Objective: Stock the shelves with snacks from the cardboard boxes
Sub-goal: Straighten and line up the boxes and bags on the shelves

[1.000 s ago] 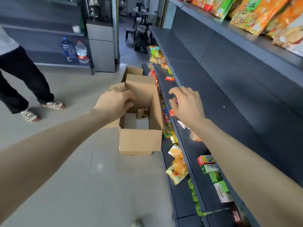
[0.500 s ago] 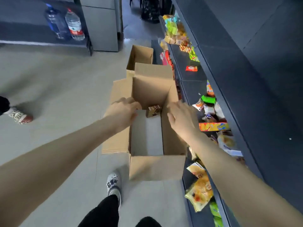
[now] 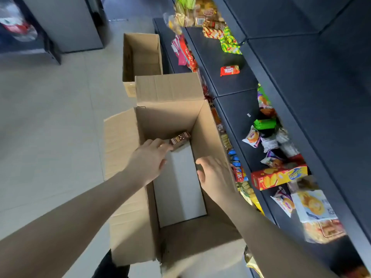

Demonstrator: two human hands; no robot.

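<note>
An open cardboard box (image 3: 166,121) stands on the floor below me, with a white bottom. A small brown snack box (image 3: 179,139) lies at its far end, the only snack inside. My left hand (image 3: 149,159) reaches into the box with straight fingers, fingertips at the brown snack box. My right hand (image 3: 214,175) hovers over the box's right wall, fingers relaxed and holding nothing. The dark shelves (image 3: 239,81) run along the right, carrying mixed snack packs and an orange biscuit box (image 3: 279,177).
A second open cardboard box (image 3: 142,57) stands behind the first one. A grey cabinet (image 3: 66,23) is at the top left and a low dark rack (image 3: 30,47) with bottles beside it. Tiled floor (image 3: 50,127) spreads to the left. My dark trouser leg (image 3: 112,267) shows below.
The view tilted down and closed in on the box. My left hand moved off the flap edge into the box toward the brown snack box. My right hand came from the shelf to the box's right wall.
</note>
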